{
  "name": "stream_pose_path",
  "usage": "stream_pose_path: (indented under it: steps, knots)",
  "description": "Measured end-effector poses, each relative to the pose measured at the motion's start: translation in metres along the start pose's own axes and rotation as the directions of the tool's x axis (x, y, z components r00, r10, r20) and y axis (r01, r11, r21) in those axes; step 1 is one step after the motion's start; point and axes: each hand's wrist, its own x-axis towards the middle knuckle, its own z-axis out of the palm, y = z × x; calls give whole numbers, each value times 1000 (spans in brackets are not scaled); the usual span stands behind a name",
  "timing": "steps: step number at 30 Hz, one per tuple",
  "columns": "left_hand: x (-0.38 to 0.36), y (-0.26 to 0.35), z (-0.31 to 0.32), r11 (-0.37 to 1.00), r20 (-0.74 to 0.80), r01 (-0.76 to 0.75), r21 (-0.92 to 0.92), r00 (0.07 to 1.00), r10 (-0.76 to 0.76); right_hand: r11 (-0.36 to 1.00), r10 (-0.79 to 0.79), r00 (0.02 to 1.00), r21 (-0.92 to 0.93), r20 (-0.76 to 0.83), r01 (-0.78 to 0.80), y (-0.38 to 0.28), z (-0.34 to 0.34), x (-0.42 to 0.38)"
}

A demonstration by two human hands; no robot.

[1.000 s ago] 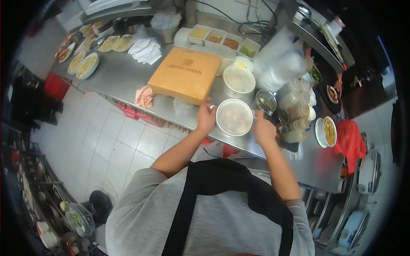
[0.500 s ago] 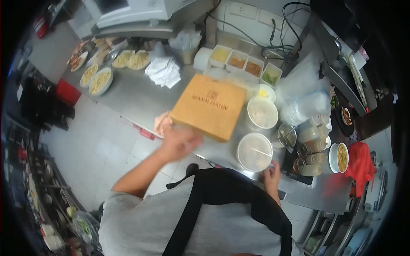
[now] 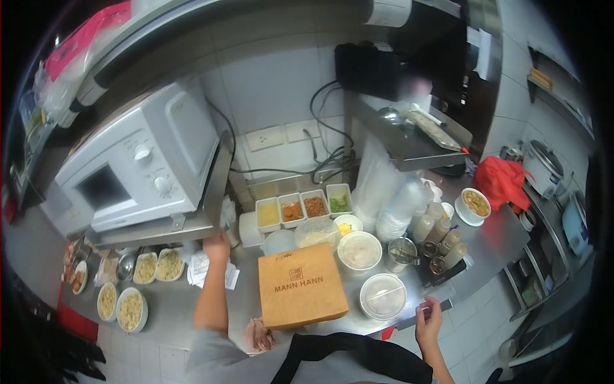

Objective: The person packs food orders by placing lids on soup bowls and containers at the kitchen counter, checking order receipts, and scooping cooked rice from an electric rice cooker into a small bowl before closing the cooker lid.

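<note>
My left hand (image 3: 217,246) reaches to the back of the counter, under the microwave shelf, beside a plastic bag (image 3: 228,214) and above a pile of white paper slips (image 3: 220,274). Its fingertips are hidden. My right hand (image 3: 429,313) hovers by the counter's front edge with its fingers loosely apart and nothing visible in them. Nearest to it is a lidded white tub (image 3: 382,297). Between my arms lies a closed brown cardboard box (image 3: 300,286) printed "MANN HANN". A crumpled pinkish cloth (image 3: 259,335) sits at the box's near left corner.
A white microwave (image 3: 131,163) stands on a raised shelf at left. Bowls of noodles (image 3: 132,310) are below it. Topping containers (image 3: 314,205) line the back. To the right are a second tub (image 3: 359,250), sauce bottles (image 3: 441,229), a soup bowl (image 3: 474,205) and a red bag (image 3: 502,181).
My left hand has moved from the box's near left corner to the back, under the microwave shelf. My right hand has come away from the lidded tub. The view has tilted up.
</note>
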Motion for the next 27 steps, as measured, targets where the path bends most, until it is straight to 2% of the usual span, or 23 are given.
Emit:
stream_pose_path:
  steps: [1,2,4,6,7,8,10,11,12,14,16,17,18,19,20,22,23,24,25,26,27]
  knots:
    - [-13,18,-33,975,-83,-169,-147,984,158,998,-38,998,-58,-52,35,-2,-3,0]
    - [-25,37,-65,901,-182,-338,-272,937,297,997,-44,999,-63,-19,43,-5,-5,3]
    - [-40,86,-124,699,-263,-471,-538,882,392,951,-308,949,35,63,306,-46,-2,12]
    - [-53,136,-159,456,-246,-411,-789,892,379,784,-615,762,48,202,619,-108,-2,30]
    - [-60,162,-179,237,-132,-225,-945,925,355,724,-689,698,130,196,678,-137,0,39]
    - [-65,188,-200,0,-9,-9,-1000,933,358,652,-758,627,212,181,728,-154,2,44]
    - [-62,239,-237,-341,26,208,-917,884,467,600,-783,591,488,194,635,-152,10,53]
    - [-57,261,-244,-355,-57,158,-922,848,527,551,-801,567,613,195,567,-144,11,60]
    - [-48,280,-247,-370,-139,107,-923,803,580,663,-717,614,597,330,452,-125,4,60]
    - [-23,314,-245,-279,-180,52,-959,648,740,574,-783,618,464,71,674,-110,-21,88]
    - [15,360,-260,-84,-7,81,-993,675,737,573,-765,627,292,-146,766,-95,-56,133]
    - [40,379,-257,-19,13,38,-999,703,711,621,-717,656,211,-237,755,-85,-80,165]
    - [68,394,-252,49,32,-1,-999,732,681,709,-657,684,48,-316,703,-75,-103,203]
    - [97,407,-246,234,46,-126,-964,787,615,694,-613,694,165,-377,701,-59,-130,247]
    - [129,419,-227,306,-22,-223,-925,838,545,702,-487,811,406,-326,585,-66,-158,279]
    - [190,440,-208,403,-107,-305,-863,890,444,687,-524,781,373,-339,623,-32,-199,372]
    - [217,453,-202,421,-88,-258,-869,920,381,668,-522,748,348,-410,657,-17,-213,411]
    - [239,466,-198,435,-69,-209,-876,946,316,684,-447,753,358,-483,636,2,-224,455]
    - [255,478,-197,470,-9,-138,-872,964,266,706,-412,724,309,-553,637,33,-234,508]
    - [269,489,-196,502,50,-66,-862,976,214,790,-375,699,185,-609,585,55,-241,552]
    - [277,499,-196,529,108,8,-849,982,158,798,-345,724,220,-597,561,71,-245,588]
